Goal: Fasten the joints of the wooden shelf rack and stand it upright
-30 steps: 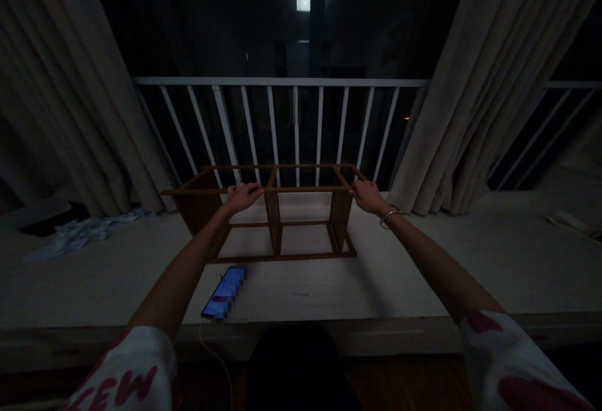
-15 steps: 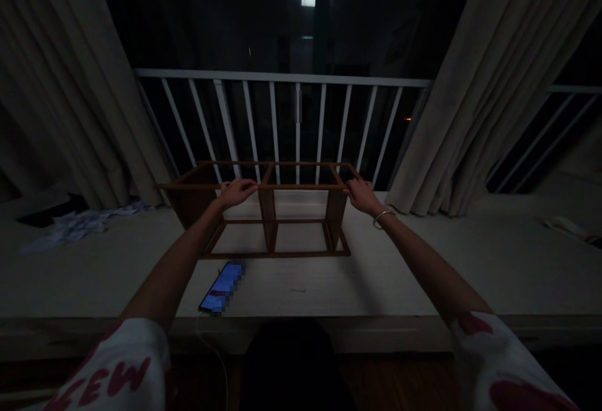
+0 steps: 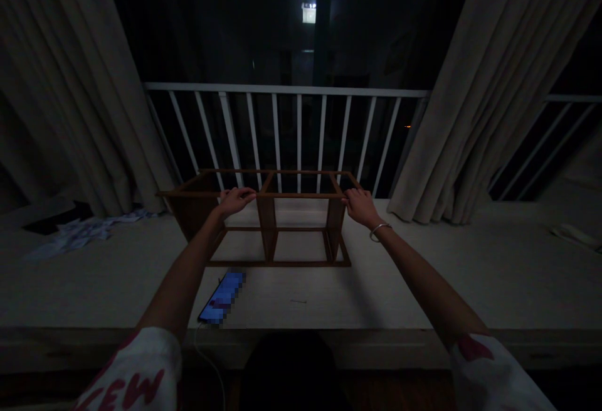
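Observation:
A brown wooden shelf frame [image 3: 267,223] lies on its side on the pale window ledge [image 3: 399,285], its open bays facing me. My left hand [image 3: 236,201] is closed on the near upper rail, just left of the middle panel, thumb and fingers meeting at the wood. At the right end of the same rail, my right hand [image 3: 360,206] curls its fingers over the corner. A bracelet [image 3: 380,231] circles the right wrist. In front of the frame's left part lies a phone [image 3: 222,298] with a lit screen, part of it pixelated.
White railing [image 3: 299,141] stands behind the frame before a dark window. Curtains hang on the left [image 3: 103,116] and right [image 3: 451,147]. Crumpled patterned cloth or paper [image 3: 89,230] lies far left. A cable [image 3: 212,361] drops from the phone over the ledge edge.
The whole scene sits slightly lower in the picture, as my view has tilted up a little. Both hands keep their places on the shelf frame, which has not visibly moved on the ledge.

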`<state>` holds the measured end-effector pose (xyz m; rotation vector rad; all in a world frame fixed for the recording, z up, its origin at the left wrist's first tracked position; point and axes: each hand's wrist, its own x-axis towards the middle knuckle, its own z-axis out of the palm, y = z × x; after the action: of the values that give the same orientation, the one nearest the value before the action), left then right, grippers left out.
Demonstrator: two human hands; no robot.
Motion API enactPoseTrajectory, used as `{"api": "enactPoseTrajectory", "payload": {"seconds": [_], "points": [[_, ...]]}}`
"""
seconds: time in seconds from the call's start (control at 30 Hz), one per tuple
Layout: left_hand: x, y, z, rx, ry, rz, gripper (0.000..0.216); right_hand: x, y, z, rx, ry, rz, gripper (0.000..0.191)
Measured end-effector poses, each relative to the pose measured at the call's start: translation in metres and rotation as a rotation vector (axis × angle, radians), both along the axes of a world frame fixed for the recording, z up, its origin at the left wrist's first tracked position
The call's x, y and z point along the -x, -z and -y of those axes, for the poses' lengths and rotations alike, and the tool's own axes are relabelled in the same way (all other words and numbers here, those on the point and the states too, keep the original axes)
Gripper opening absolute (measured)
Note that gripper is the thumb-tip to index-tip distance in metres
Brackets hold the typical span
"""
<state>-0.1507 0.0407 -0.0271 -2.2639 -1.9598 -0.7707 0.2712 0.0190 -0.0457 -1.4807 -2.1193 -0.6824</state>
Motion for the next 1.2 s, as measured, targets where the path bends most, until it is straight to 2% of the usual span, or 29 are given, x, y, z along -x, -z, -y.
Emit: {"api": "enactPoseTrajectory", "payload": {"seconds": [0.4,0.8,1.2], "points": [[-0.005,-0.002,0.009,-0.027,-0.009,0.025,0.038,0.01,0.006,0.013,-0.11,0.035,-0.049,0.03],[-0.006,-0.002,0.008,-0.039,-0.013,0.044,0.037,0.007,-0.001,0.009,0.006,0.045,-0.037,0.033],[-0.005,-0.002,0.006,-0.029,-0.016,0.02,0.036,0.004,0.0,0.005,0.007,0.019,-0.059,0.033]]}}
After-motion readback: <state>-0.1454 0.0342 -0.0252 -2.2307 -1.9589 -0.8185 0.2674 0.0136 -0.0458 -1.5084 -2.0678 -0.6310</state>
